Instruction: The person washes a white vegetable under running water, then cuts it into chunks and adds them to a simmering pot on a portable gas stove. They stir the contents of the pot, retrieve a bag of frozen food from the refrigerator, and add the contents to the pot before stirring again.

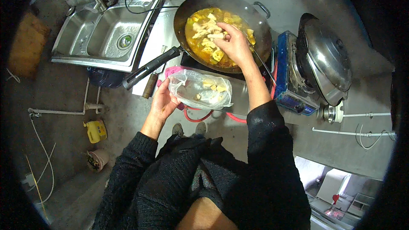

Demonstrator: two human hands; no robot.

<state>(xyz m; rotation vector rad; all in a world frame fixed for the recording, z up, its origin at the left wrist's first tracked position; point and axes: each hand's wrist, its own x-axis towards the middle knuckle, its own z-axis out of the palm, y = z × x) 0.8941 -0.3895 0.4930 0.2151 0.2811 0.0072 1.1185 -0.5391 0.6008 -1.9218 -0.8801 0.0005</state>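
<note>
A large dark wok (223, 0) holds yellow-orange broth with pale and yellow food pieces (217, 55) in it. Above the broth is my right hand (235, 43), its fingers and thumb around a pale piece of food (217, 35). My left hand (164, 100) grips the left side of a clear plastic bag (201, 97), in front of the wok. A few yellowish pieces (214, 86) lie inside the bag. A thin metal utensil handle (263, 64) leans over the wok's right rim, partly behind my right wrist.
The wok's black handle (151, 67) points to the lower left, near a wooden-handled tool (150, 85). A double steel sink (108, 35) stands left. On the right are a blue gas stove (287, 70) and metal lids (329, 57). A pink cloth (174, 70) lies behind the bag.
</note>
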